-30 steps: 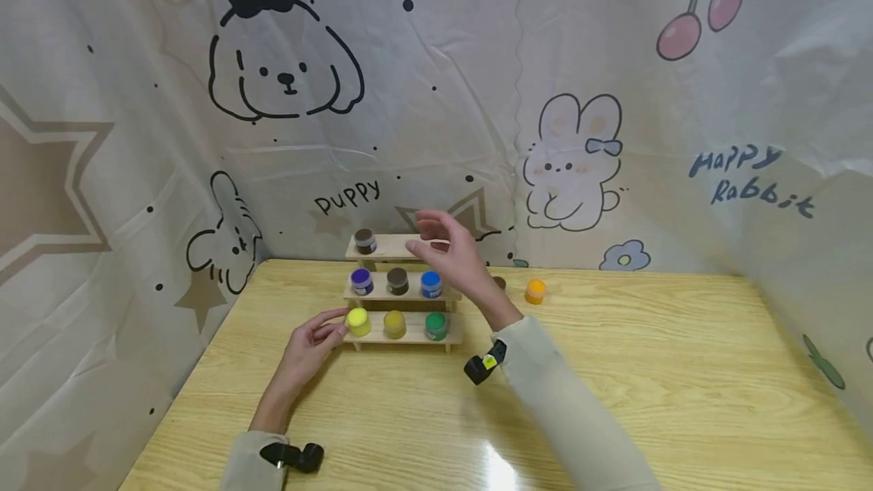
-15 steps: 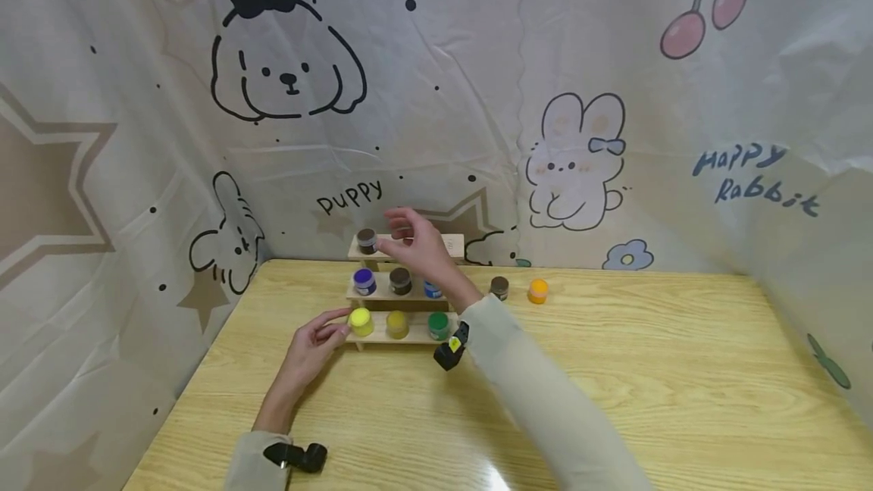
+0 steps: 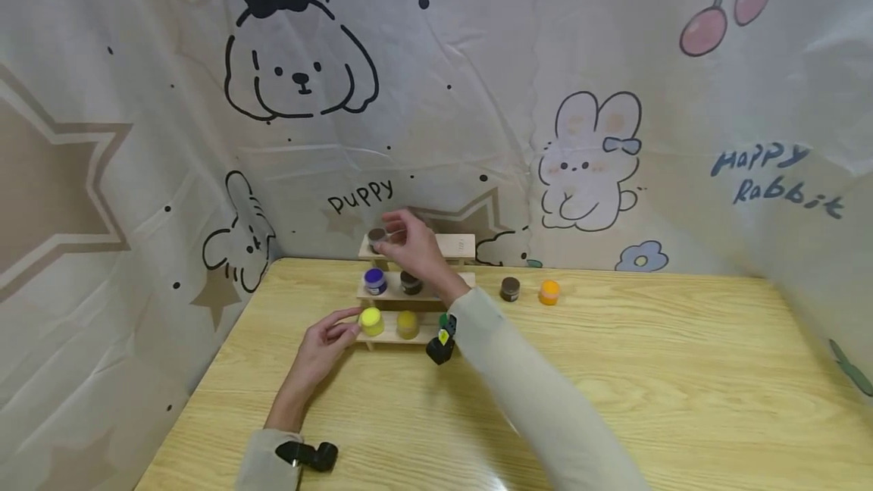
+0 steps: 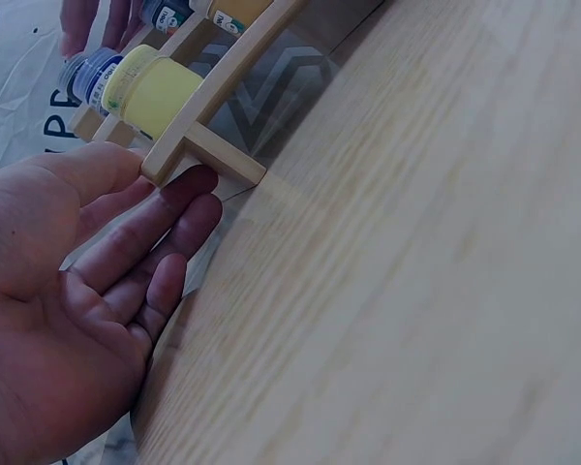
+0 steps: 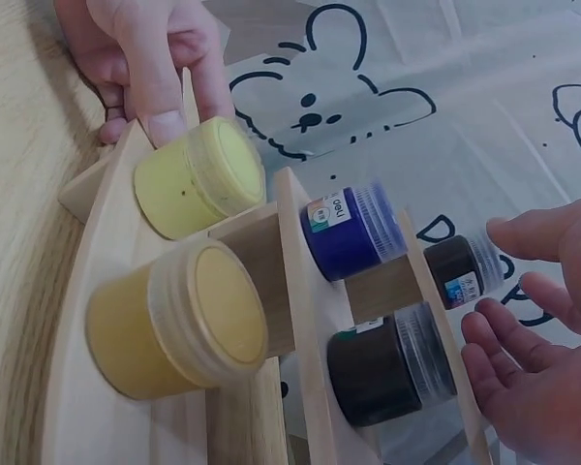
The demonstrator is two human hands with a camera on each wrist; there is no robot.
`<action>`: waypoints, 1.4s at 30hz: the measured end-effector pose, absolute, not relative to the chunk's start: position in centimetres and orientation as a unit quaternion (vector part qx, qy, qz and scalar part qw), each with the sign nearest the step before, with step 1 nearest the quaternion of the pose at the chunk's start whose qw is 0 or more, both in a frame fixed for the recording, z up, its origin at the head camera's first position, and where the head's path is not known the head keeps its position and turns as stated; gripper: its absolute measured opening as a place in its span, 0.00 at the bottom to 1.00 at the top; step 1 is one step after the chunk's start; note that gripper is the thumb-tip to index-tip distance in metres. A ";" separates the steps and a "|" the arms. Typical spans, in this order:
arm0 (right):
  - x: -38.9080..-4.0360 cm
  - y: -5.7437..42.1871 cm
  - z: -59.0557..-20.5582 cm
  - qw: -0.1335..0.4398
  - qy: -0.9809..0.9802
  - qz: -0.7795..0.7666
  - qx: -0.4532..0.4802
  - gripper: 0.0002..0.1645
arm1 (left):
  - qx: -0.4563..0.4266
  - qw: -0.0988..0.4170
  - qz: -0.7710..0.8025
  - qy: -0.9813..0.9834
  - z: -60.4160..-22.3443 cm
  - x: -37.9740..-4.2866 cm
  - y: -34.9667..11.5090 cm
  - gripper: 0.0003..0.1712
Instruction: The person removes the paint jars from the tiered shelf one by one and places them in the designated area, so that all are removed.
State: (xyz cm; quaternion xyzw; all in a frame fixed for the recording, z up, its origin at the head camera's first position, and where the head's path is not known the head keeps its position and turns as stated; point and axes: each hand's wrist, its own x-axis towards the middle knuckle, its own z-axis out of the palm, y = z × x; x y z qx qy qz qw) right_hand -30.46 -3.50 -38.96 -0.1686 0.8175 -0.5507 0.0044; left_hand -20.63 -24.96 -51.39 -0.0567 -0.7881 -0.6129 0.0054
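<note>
My left hand grips the left end of a three-tier wooden rack, thumb and fingers at the bottom shelf's end. Right beside its thumb stands a bright yellow paint jar. My right hand reaches to the top shelf, thumb and fingers parted, fingertips right at a dark paint jar on that shelf's left end. On the middle shelf are a purple-blue jar and a dark brown jar. A mustard-yellow jar stands on the bottom shelf; a green jar is mostly hidden by the right wrist's camera.
To the right of the rack, a brown jar and an orange jar stand on the wooden table. A pale curtain with cartoon drawings hangs close behind the rack and along both sides.
My right hand has moved left along the top shelf to the dark jar, its forearm now covering the blue jar. The left hand keeps its grip on the rack. The head view has shifted slightly.
</note>
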 end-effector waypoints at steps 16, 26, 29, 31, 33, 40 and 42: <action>-30.8 -4.4 -39.7 0.000 0.838 -0.518 -0.169 0.24 | -0.048 0.007 -0.614 -0.788 -51.1 -20.2 -24.7 0.22; -30.1 -3.4 -39.3 -0.001 0.836 -0.516 -0.184 0.22 | -0.045 0.004 -0.609 -0.792 -51.3 -20.5 -24.8 0.22; -29.7 -2.9 -38.9 -0.002 0.834 -0.516 -0.194 0.21 | -0.039 0.007 -0.608 -0.793 -51.3 -20.6 -24.9 0.22; -29.4 -2.5 -38.5 -0.007 0.830 -0.521 -0.200 0.21 | -0.037 0.008 -0.607 -0.794 -51.3 -20.6 -25.0 0.22; -29.0 -2.1 -38.1 -0.007 0.825 -0.529 -0.200 0.21 | -0.035 0.009 -0.606 -0.795 -51.3 -20.5 -25.0 0.22; -27.8 0.4 -38.0 -0.031 0.810 -0.548 -0.206 0.21 | -0.037 0.012 -0.606 -0.795 -51.4 -20.4 -25.1 0.23; -27.3 1.4 -38.0 -0.039 0.807 -0.552 -0.206 0.21 | -0.043 0.014 -0.606 -0.794 -51.5 -20.5 -25.0 0.23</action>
